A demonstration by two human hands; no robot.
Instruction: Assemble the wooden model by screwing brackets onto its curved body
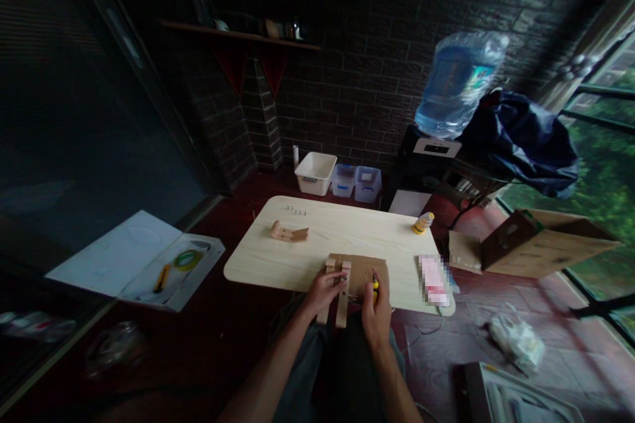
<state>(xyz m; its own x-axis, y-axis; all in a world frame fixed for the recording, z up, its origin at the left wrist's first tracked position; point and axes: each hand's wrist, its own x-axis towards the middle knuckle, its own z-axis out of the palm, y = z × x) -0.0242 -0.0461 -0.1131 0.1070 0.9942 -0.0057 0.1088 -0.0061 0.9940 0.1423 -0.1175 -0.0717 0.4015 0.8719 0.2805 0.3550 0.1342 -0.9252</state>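
Observation:
My left hand [323,293] is at the table's near edge, its fingertips closed at a narrow wooden strip [342,310] with dark holes or screws in it. A second wooden strip [323,312] lies alongside, partly under that hand. Both strips jut past the edge toward my lap. My right hand [379,312] is wrapped around a yellow-and-black screwdriver [376,285], which points up and away from me; its tip is hard to make out. Beneath the work is a piece of brown cardboard [364,260]. Farther left on the table lies a curved wooden piece [290,233] with holes.
Several small screws [296,211] stand at the far side of the pale table [347,228]. A yellow-capped bottle [423,223] and a blurred-out pink item [434,279] are at the right. An open white case [171,277] lies left, a cardboard box [540,244] right.

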